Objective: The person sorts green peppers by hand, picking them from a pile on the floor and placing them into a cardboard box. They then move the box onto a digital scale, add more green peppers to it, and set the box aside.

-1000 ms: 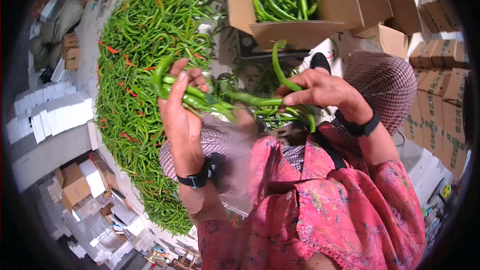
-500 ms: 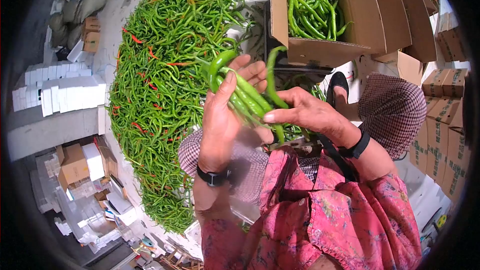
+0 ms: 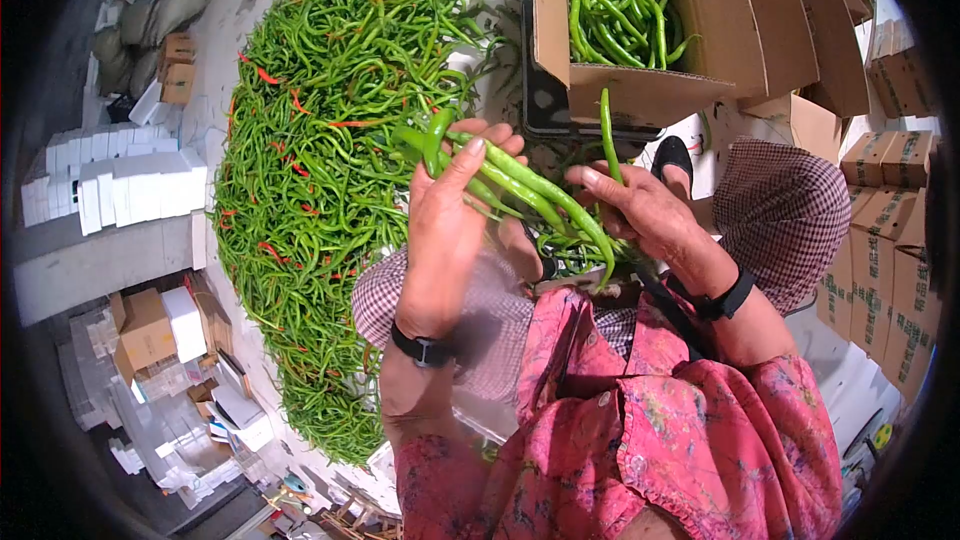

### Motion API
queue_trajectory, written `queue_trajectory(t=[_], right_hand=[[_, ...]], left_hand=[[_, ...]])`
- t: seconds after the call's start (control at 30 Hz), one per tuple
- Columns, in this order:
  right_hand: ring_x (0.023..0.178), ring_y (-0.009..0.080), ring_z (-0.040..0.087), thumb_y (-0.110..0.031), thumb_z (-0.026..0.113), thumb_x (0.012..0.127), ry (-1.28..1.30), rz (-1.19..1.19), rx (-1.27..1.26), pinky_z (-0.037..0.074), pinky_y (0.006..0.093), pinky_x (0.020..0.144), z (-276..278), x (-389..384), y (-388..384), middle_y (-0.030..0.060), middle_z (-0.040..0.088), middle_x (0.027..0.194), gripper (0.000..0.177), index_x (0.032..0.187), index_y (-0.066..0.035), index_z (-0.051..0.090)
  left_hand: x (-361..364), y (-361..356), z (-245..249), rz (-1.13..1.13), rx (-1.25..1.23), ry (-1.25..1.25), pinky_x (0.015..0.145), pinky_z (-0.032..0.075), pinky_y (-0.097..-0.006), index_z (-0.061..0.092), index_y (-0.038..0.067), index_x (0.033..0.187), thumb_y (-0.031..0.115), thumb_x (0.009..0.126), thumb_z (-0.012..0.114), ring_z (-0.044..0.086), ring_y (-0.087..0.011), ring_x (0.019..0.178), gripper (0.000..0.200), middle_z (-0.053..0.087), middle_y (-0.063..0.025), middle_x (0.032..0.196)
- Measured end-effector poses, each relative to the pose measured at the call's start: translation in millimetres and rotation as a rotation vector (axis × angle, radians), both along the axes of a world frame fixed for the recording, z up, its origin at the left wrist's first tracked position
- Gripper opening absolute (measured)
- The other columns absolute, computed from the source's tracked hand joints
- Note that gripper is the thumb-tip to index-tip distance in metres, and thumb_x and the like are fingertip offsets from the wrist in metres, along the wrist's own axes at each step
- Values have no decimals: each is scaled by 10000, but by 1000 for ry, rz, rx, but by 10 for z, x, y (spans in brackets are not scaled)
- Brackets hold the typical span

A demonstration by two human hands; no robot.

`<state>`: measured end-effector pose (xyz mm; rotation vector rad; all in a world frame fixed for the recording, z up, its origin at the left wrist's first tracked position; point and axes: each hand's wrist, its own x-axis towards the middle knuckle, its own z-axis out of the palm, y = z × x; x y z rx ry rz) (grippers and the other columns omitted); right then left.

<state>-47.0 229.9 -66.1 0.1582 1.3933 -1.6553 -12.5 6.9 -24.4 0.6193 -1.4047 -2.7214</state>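
Note:
My left hand (image 3: pixel 450 210) is closed around several long green chili peppers (image 3: pixel 530 185), its thumb pressed across them. Their tips point toward my right hand (image 3: pixel 640 205), and one curled pepper sticks up beside the thumb. In my right hand a single slim green chili (image 3: pixel 607 135) stands nearly upright, pinched between thumb and fingers. Left of both hands spreads a large heap of green chilies (image 3: pixel 330 140) with a few red ones among them. Beyond the hands, a cardboard box (image 3: pixel 650 95) stands with its flaps up and green chilies (image 3: pixel 625 10) inside.
Under the open box is a dark platform (image 3: pixel 545 105). More open cartons (image 3: pixel 780 30) stand at the upper right, with stacked printed boxes (image 3: pixel 880 260) below. White stacks (image 3: pixel 140 185) and a brown carton (image 3: pixel 145 330) lie on the left. Checked cloth covers my knees (image 3: pixel 785 210).
My right hand has drawn away to the right from the bunch, carrying one chili with it. The peppers in my left hand now fan out, tips extending rightward.

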Motion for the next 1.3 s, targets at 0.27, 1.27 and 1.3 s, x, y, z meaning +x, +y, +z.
queue_trajectory(t=[0.27,1.27,1.3], right_hand=[[763,105,557,-376,706,836,421,189,146,437,285,706,140,-110,196,25,654,858,419,1042,-11,693],[850,82,554,-304,690,871,128,8,3,439,233,759,368,-17,323,-7,625,946,400,1140,-15,621],[850,82,554,-304,690,871,133,4,3,439,233,759,437,-25,261,-7,625,946,400,1140,-15,621]], left_hand=[[-9,22,-7,-86,-45,-41,896,543,-457,533,-5,1195,89,923,605,647,-320,1023,296,639,-190,1107],[54,202,88,-289,-1161,145,937,486,-345,534,-35,1259,96,940,543,640,-243,1061,345,656,-143,1156],[53,212,57,-317,-1332,190,930,490,-350,545,-28,1250,65,923,548,639,-253,1071,340,655,-149,1161]])
